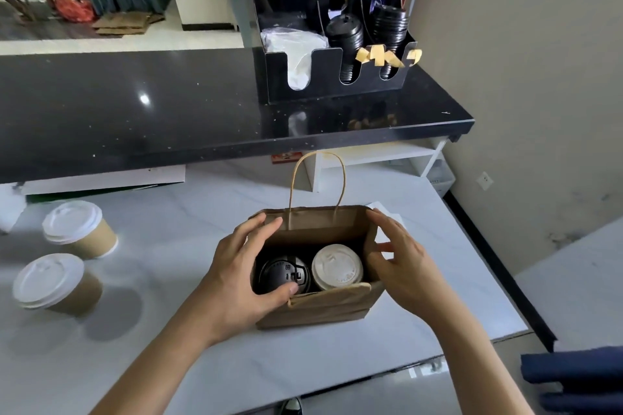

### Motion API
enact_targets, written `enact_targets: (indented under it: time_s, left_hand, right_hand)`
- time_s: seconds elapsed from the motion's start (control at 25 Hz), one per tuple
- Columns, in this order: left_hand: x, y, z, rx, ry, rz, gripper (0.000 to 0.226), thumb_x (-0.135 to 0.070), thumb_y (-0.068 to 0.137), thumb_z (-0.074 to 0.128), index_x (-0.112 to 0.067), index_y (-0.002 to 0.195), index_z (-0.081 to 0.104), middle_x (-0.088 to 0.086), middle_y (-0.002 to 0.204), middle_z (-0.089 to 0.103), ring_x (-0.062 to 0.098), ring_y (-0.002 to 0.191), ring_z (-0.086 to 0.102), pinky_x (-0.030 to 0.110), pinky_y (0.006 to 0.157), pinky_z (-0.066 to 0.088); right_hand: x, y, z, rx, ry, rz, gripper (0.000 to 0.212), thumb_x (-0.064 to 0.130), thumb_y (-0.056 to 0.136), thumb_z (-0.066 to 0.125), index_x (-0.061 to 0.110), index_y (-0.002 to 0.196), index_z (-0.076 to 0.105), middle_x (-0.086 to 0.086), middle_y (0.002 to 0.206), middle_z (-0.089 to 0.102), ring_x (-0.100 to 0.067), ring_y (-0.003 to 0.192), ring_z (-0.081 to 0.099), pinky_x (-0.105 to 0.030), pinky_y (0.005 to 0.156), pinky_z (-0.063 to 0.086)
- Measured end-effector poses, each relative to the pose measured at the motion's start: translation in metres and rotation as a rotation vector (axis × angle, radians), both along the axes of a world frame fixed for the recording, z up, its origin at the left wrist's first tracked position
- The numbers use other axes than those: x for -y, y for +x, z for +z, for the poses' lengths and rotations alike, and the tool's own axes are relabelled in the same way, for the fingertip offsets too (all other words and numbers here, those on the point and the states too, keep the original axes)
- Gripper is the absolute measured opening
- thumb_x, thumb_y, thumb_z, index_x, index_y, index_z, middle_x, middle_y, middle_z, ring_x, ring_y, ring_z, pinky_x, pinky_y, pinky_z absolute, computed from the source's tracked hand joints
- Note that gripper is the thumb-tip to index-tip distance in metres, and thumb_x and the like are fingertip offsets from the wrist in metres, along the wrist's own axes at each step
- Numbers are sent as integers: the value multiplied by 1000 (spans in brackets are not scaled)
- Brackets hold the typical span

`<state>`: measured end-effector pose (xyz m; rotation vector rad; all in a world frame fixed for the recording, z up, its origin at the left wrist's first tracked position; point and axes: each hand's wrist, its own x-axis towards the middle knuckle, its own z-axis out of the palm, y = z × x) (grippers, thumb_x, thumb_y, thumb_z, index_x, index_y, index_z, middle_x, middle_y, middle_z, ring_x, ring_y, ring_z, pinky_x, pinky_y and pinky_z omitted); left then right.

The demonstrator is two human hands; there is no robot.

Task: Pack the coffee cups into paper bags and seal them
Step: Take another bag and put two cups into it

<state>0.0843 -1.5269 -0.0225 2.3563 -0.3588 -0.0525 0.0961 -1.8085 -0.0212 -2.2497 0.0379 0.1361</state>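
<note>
I see the black stone counter (135,111) across the top of the view, from 9 to 1 o'clock. Below it, the white marble worktop (168,364) fills the lower half. On the black counter at 1 o'clock stands a black organizer (330,87) with stacks of black lids (345,35) and a slot of white napkins (293,44).

The paper bag (320,310) stands upright on the worktop just below centre, mouth open, one twine handle (318,178) standing up at 12 o'clock of it. Inside, side by side: a black-lidded cup (283,274) on the left, a white-lidded cup (337,266) on the right.

My left hand (239,274) grasps the bag's left wall, fingers curled over the far rim, thumb on the near rim by the black lid. My right hand (401,263) is against the bag's right wall, fingers loosely bent; whether it grips, I cannot tell.

At 9 o'clock, well apart from the bag, two kraft cups with white lids stand on the worktop: far cup (79,229), near cup (55,283).
</note>
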Motion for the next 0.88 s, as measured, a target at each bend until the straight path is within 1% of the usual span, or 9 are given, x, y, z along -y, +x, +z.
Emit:
enact_targets:
  time_s: [0.16, 0.2, 0.24, 0.36, 0.56, 0.64, 0.72, 0.76, 0.88]
  left_hand:
    - [-4, 17, 1, 0, -2, -8, 92, -56, 78, 77, -51, 154, 25, -38, 157, 10, -5, 147, 13, 20, 112, 21]
    - [-5, 22, 2, 0, -4, -4, 92, -59, 77, 76, -52, 153, 25, -38, 157, 9, -5, 146, 13, 20, 112, 21]
    - [-5, 26, 2, -4, 1, 6, 93, -60, 76, 76, -52, 153, 24, -38, 157, 10, -5, 146, 13, 20, 111, 22]
    - [-4, 37, 4, -16, 19, 41, 93, -53, 79, 79, -53, 153, 23, -37, 157, 11, -3, 147, 15, 20, 112, 22]
    - [6, 44, 5, -24, 12, 77, 91, -56, 79, 76, -55, 152, 22, -40, 156, 10, -6, 147, 13, 21, 111, 23]
    - [10, 47, 5, -31, 18, 89, 90, -58, 78, 75, -56, 152, 23, -40, 155, 10, -7, 147, 13, 22, 113, 24]
    - [13, 49, 5, -20, 21, 103, 88, -64, 75, 72, -55, 150, 28, -39, 155, 12, -7, 147, 13, 24, 115, 26]
    - [14, 49, 5, -10, 29, 113, 85, -68, 72, 69, -55, 148, 32, -38, 155, 14, -7, 147, 13, 25, 116, 26]
    - [15, 48, 9, 17, 60, 143, 76, -74, 70, 61, -55, 141, 43, -37, 153, 20, -6, 146, 14, 26, 116, 27]
  right_hand:
    - [-3, 19, 1, 6, -10, 6, 62, 15, 98, 53, 39, 153, 37, 26, 152, 36, 7, 107, 60, -20, 92, 49]
    - [-3, 25, 1, 2, -7, 12, 62, 15, 98, 53, 39, 154, 37, 26, 152, 35, 6, 107, 60, -20, 92, 49]
    - [-3, 30, 1, -2, -7, 22, 62, 15, 99, 53, 38, 154, 37, 25, 153, 35, 8, 106, 60, -16, 89, 48]
    - [-3, 47, -1, 12, -17, 52, 61, 15, 98, 53, 39, 153, 38, 24, 155, 35, 14, 103, 58, -9, 82, 44]
    - [11, 70, -1, 14, -40, 110, 62, 15, 97, 54, 40, 151, 39, 24, 155, 36, 8, 105, 60, -13, 85, 45]
    - [18, 75, 0, 12, -37, 132, 60, 16, 97, 55, 42, 150, 41, 24, 154, 38, 6, 105, 62, -18, 88, 50]
    - [22, 78, 3, 14, -34, 160, 56, 19, 97, 55, 45, 146, 44, 25, 152, 40, 7, 103, 62, -26, 91, 54]
    - [24, 79, 6, 24, -37, 173, 55, 20, 97, 56, 45, 145, 45, 26, 150, 41, 10, 103, 61, -27, 90, 54]
    - [28, 82, 17, 83, -75, 206, 52, 24, 97, 58, 46, 143, 45, 33, 143, 42, 15, 107, 56, -22, 87, 53]
